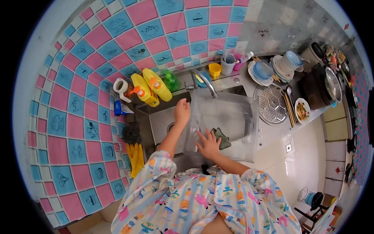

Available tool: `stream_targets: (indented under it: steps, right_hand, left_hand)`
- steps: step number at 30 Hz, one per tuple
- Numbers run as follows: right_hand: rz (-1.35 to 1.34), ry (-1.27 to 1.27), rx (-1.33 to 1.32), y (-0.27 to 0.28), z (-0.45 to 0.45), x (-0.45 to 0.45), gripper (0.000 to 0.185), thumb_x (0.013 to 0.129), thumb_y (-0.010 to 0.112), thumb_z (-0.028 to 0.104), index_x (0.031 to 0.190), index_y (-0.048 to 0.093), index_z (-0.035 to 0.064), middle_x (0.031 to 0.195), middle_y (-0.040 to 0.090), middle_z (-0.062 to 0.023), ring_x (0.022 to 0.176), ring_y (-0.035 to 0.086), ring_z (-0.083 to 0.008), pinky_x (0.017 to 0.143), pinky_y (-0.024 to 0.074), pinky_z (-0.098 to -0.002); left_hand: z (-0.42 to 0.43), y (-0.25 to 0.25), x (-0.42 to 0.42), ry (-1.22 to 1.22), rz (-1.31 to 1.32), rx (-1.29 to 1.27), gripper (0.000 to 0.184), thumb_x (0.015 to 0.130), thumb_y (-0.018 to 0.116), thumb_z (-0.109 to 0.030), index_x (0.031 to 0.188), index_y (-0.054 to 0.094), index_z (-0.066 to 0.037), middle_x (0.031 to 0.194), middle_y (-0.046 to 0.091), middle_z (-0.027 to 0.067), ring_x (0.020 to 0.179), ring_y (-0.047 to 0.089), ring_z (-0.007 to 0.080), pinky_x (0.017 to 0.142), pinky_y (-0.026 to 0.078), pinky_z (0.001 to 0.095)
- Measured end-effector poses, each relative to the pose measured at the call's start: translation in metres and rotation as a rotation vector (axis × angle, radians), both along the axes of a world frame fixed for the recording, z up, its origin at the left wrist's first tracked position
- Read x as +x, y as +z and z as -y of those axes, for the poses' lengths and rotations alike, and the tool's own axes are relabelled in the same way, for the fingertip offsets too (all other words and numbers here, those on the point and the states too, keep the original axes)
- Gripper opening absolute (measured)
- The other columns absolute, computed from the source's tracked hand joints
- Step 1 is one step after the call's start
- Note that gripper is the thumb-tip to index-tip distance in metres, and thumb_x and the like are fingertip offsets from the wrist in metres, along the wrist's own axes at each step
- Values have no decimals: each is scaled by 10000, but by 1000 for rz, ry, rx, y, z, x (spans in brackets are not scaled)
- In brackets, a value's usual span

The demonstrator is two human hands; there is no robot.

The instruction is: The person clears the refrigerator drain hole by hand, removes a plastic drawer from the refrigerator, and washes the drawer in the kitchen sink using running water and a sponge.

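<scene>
A large clear plastic bin (249,149) rests over the right part of the sink and the counter edge. My left hand (182,112) is at the bin's far left edge, its fingers curled against the rim and partly hidden. Inside the bin, my right hand (209,146) is spread, fingers apart, palm down. A crumpled dark green cloth (222,139) lies on the bin floor beside my right fingertips, which seem to touch its left side. Behind the bin, the metal faucet (210,88) arches over its far edge.
The sink basin (159,121) is to the left. Yellow bottles (156,85) and a green bottle (170,80) stand behind it. Yellow gloves (135,158) hang at the left edge. To the right are a perforated steamer plate (270,104), chopsticks (289,109), stacked bowls (291,60) and a food plate (302,110).
</scene>
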State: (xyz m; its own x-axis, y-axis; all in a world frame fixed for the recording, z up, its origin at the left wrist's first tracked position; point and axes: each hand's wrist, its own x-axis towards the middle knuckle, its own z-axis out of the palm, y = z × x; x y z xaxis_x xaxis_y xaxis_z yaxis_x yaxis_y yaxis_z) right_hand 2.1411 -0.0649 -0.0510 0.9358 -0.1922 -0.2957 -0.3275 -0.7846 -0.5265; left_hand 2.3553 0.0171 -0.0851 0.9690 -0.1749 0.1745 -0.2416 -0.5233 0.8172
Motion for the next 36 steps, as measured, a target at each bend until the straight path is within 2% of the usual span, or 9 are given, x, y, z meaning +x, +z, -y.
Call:
stream_targets:
  steps: [5, 11, 14, 15, 18, 24, 28, 31, 36]
  right_hand:
    - [0, -51, -55, -14, -2, 8, 578, 901, 521, 444, 1438, 337, 337, 1515, 240, -168, 1405, 185, -407, 1019, 145, -739]
    - [16, -59, -136, -22, -3, 10, 602, 867, 577, 403, 1424, 375, 303, 1507, 253, -174, 1408, 198, -369, 1026, 164, -712]
    - [42, -58, -152, -28, -4, 5, 608, 860, 593, 380, 1421, 378, 285, 1506, 256, -174, 1404, 207, -370, 1025, 163, -711]
    - [53, -55, -152, -30, -4, 4, 611, 858, 599, 371, 1420, 377, 280, 1506, 255, -174, 1402, 209, -373, 1025, 161, -713]
    - [34, -51, -163, -33, -3, 5, 631, 852, 607, 371, 1427, 370, 264, 1512, 244, -174, 1411, 189, -366, 1030, 155, -707]
    - [246, -224, -77, -31, 9, 7, 508, 777, 658, 261, 1259, 515, 191, 1372, 392, -162, 1285, 347, -375, 1021, 234, -664]
    - [-11, -291, -325, -1, 28, 9, 411, 752, 636, 121, 1153, 563, 176, 1219, 456, -144, 1166, 416, -376, 938, 391, -566]
    - [37, -153, -273, -47, 55, -1, 329, 796, 561, 70, 1111, 571, 164, 1164, 475, -133, 1069, 478, -342, 792, 498, -442]
    - [62, -463, -430, -46, 120, 47, 407, 847, 547, 141, 1251, 517, 98, 1280, 456, -174, 1200, 434, -353, 987, 394, -478]
  left_hand:
    - [32, -53, 73, 138, 97, 76, 420, 912, 554, -203, 1261, 520, 27, 1094, 631, 242, 1016, 611, 362, 878, 472, 406]
    - [57, -113, 137, 94, -204, -178, 371, 951, 490, -279, 1168, 591, 4, 1036, 647, 230, 967, 607, 399, 821, 481, 431]
    - [54, -132, 160, 30, -80, -85, 348, 974, 491, -255, 1177, 573, 16, 862, 655, 114, 542, 611, 190, 453, 489, 300]
    - [55, -127, 161, 41, -80, -69, 332, 969, 500, -269, 1078, 625, 19, 836, 656, 107, 555, 617, 188, 461, 498, 300]
    - [56, -99, 153, 80, -216, -103, 319, 943, 501, -308, 947, 638, -20, 826, 637, 219, 801, 600, 416, 694, 467, 466]
    - [47, -50, 97, 38, -236, -59, 408, 916, 542, -359, 1022, 604, 30, 914, 645, 217, 867, 605, 392, 766, 467, 430]
    - [10, -48, -20, -93, -151, 56, 520, 863, 601, -356, 1198, 515, 33, 930, 657, 210, 936, 624, 369, 814, 475, 430]
    - [-13, 20, -69, -186, -482, 239, 461, 841, 606, -221, 1255, 512, -41, 947, 665, 193, 899, 642, 371, 786, 488, 454]
    - [-27, -4, -84, -153, -348, 313, 358, 844, 555, -133, 1197, 562, -79, 898, 664, 198, 837, 635, 390, 744, 494, 455]
